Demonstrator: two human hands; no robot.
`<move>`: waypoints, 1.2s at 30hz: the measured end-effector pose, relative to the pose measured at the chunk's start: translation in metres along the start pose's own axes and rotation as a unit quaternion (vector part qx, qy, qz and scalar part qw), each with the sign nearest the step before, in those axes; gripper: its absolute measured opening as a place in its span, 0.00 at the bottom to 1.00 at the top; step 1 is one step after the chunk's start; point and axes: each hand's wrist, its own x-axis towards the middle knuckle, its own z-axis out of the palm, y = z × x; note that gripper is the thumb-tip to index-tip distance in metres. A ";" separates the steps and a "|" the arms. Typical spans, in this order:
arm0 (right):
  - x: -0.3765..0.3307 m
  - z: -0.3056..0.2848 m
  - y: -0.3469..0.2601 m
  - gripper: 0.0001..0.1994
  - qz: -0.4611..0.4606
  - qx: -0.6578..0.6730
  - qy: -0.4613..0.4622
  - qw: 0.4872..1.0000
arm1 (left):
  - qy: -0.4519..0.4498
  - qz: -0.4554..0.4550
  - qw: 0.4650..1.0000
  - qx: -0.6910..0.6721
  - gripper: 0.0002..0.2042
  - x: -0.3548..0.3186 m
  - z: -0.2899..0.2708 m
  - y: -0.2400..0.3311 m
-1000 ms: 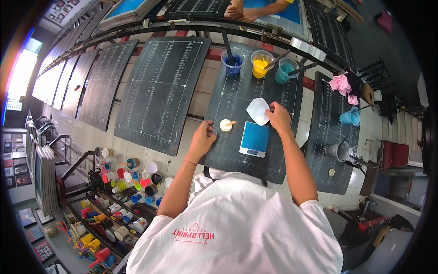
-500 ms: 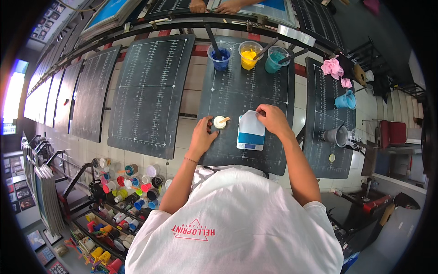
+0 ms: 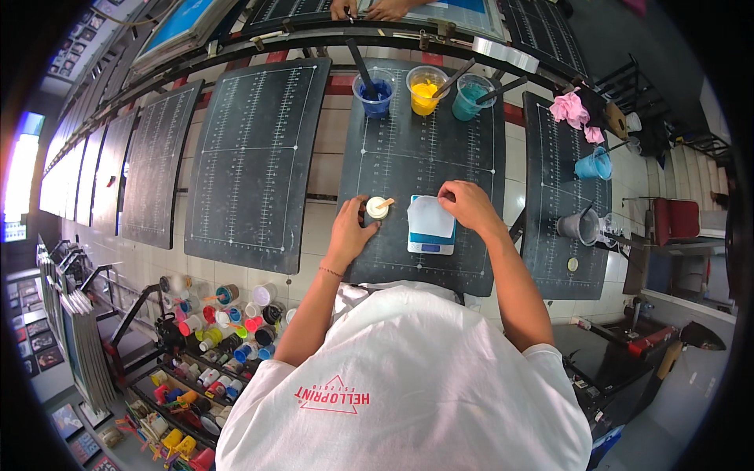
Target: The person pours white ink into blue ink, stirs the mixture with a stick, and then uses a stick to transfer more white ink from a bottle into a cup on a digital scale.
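My left hand (image 3: 350,237) curls its fingers and thumb around a small jar (image 3: 375,213) of whitish paste. A flat wooden stick (image 3: 386,203) lies across the jar's mouth. To the right, a digital scale (image 3: 429,247) with a blue platform sits on a black gridded board (image 3: 393,259). A white sheet of paper (image 3: 430,218) covers most of the platform, and my right hand (image 3: 470,204) pinches its upper right corner. Beyond the hands stand clear cups of blue ink (image 3: 375,107), yellow ink (image 3: 422,102) and teal ink (image 3: 470,108), each with a dark stirrer.
On the right board (image 3: 542,259) are crumpled pink cloths (image 3: 570,111), a light blue cup (image 3: 594,165), a grey cup (image 3: 579,228) and a round lid (image 3: 572,264). Ink jars (image 3: 251,318) crowd a rack at lower left. Another person's hands (image 3: 385,9) work beyond the rail.
The paper has come down toward me and now covers more of the scale's blue platform, with my right hand still at its corner. My left hand stays at the jar.
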 end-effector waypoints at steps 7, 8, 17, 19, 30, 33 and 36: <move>-0.004 -0.007 -0.003 0.10 0.023 0.043 0.003 0.999 | -0.001 0.000 1.000 0.012 0.28 0.001 0.004 0.000; -0.005 -0.009 -0.004 0.11 0.038 0.051 0.010 0.998 | -0.005 -0.010 1.000 0.014 0.28 0.001 0.004 0.002; -0.025 -0.009 -0.060 0.24 -0.009 0.153 0.026 0.988 | 0.014 -0.032 0.999 -0.006 0.25 0.001 0.003 0.019; -0.025 0.001 -0.078 0.28 -0.041 0.215 -0.022 0.976 | 0.024 -0.017 0.999 -0.014 0.24 0.002 0.006 0.018; -0.023 0.001 -0.099 0.11 -0.163 0.126 0.125 0.970 | 0.083 0.083 0.993 0.029 0.25 0.006 0.001 0.027; -0.026 0.001 -0.093 0.11 -0.162 0.132 0.133 0.969 | 0.081 0.083 0.993 0.029 0.24 0.008 -0.005 0.037; -0.030 0.004 -0.093 0.11 -0.120 0.200 0.136 0.963 | 0.095 0.114 0.989 0.022 0.23 0.012 -0.007 0.046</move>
